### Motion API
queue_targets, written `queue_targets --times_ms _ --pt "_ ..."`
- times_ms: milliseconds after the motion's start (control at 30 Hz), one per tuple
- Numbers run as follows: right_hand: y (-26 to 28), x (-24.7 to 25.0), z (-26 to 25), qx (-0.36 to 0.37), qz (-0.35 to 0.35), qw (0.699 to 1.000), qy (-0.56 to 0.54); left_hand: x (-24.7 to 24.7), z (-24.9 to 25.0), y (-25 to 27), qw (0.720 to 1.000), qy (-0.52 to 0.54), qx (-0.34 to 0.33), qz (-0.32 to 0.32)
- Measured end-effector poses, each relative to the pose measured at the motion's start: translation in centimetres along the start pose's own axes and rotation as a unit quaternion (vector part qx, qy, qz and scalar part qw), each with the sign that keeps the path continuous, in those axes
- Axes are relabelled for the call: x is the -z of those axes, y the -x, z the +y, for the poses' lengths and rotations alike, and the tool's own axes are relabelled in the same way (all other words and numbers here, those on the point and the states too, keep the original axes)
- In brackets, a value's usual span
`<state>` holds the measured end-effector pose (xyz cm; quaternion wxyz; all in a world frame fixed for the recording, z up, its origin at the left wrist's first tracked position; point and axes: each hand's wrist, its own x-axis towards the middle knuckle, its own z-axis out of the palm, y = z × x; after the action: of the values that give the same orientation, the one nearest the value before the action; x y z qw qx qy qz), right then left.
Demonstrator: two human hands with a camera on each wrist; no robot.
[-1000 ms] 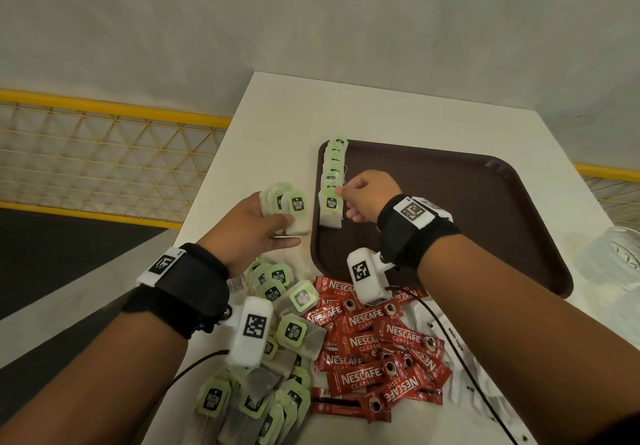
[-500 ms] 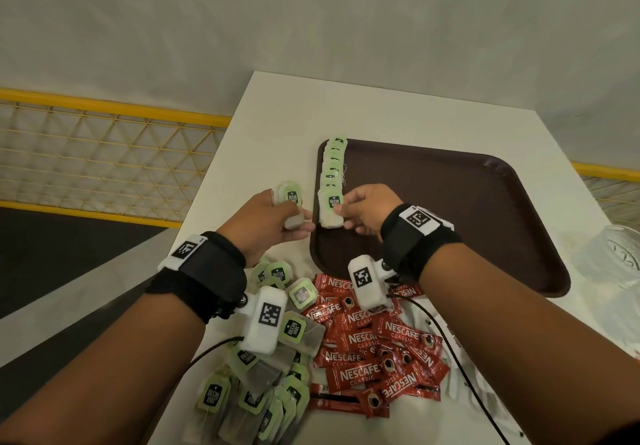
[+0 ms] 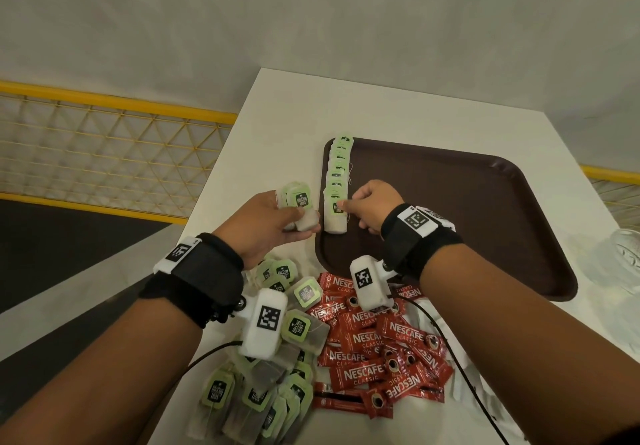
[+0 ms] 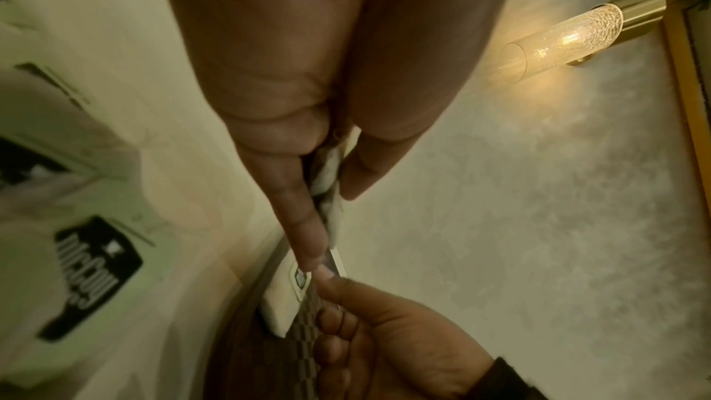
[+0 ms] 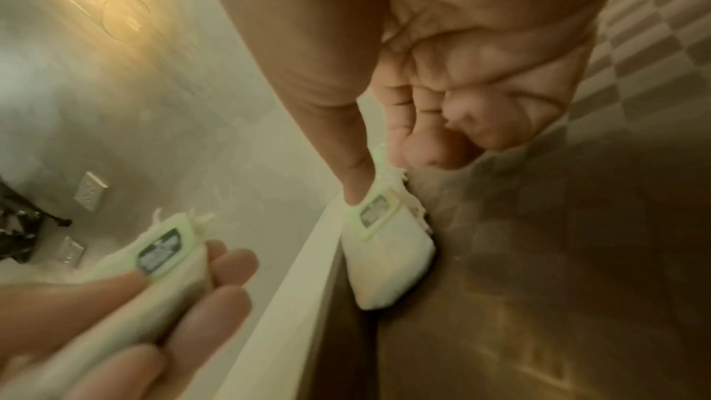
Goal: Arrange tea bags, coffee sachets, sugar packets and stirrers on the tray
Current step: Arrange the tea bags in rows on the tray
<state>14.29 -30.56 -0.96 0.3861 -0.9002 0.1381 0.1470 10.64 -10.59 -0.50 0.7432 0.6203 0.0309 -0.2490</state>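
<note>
On the brown tray (image 3: 485,222), a row of tea bags (image 3: 338,170) runs along its left edge. The right hand (image 3: 372,207) pinches the nearest tea bag (image 3: 335,217) in its grip. Just left of the tray, the left hand (image 3: 263,224) clutches a small bunch of tea bags (image 3: 298,203). Loose tea bags (image 3: 277,375) and coffee sachets (image 3: 374,347) lie on the bench (image 3: 277,139) near the tray's front edge.

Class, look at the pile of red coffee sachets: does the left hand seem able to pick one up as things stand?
Probably not yet: the left hand already holds a bunch of tea bags, so its grip is full, though the coffee sachets lie uncovered nearby.
</note>
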Motion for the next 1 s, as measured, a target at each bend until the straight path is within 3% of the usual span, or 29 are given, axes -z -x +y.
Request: queue_targets --times_ms 67,167,300,467,633,1000 --pt "0.3 -0.1 -0.1 0.047 0.009 0.997 -0.059 -0.1 0.0 0.0 1.0 -0.021 -0.008 -0.002" --pt "1.0 -0.4 -0.5 0.089 -0.062 0.985 -0.137 -0.5 -0.1 -0.5 0.999 -0.05 -0.015 0.015" --pt "1.7 -0.3 -0.2 0.133 -0.12 0.973 -0.145 -1.2 -0.2 -0.8 0.997 -0.073 -0.021 0.021" --pt "1.7 0.1 1.2 0.065 -0.077 0.973 -0.206 -1.4 -0.7 -1.1 0.997 -0.069 -0.001 0.03" --pt "1.5 -0.4 2.0 -0.011 -0.074 0.978 -0.194 -0.6 -0.9 -1.0 0.998 -0.021 0.027 0.06" --pt "1.2 -1.0 0.0 -0.081 -0.037 0.983 -0.163 0.1 -0.6 -0.4 0.996 0.041 0.04 0.07"
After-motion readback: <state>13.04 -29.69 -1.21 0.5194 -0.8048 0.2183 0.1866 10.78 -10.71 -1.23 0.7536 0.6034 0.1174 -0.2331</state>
